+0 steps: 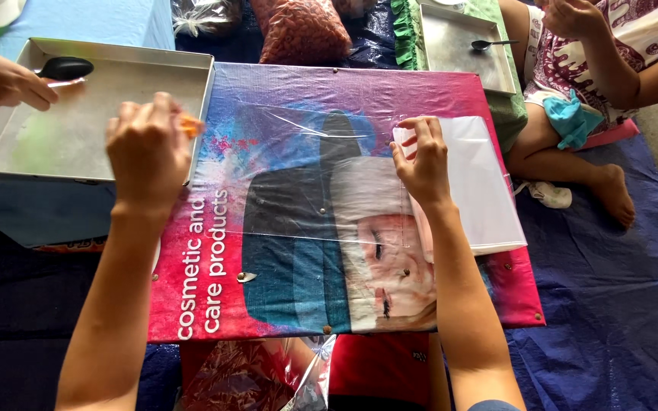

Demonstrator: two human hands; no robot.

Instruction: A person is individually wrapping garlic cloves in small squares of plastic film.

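Note:
My left hand (148,148) is closed around a small orange item (190,125) at the right rim of a metal tray (108,80). Fingers of my right hand (423,158) press down on a stack of clear plastic bags (477,190). The bags lie on a board covered with a colourful printed banner (268,221), which rests across my lap. One thin clear sheet (306,175) spreads leftward from the stack over the banner.
Another person's hand (1,80) holds a black spoon (64,68) over the left tray. A second tray (462,46) with a spoon sits at the back right beside a seated person (595,68). A bag of reddish-orange snacks (302,30) lies behind the board, on blue tarp (611,304).

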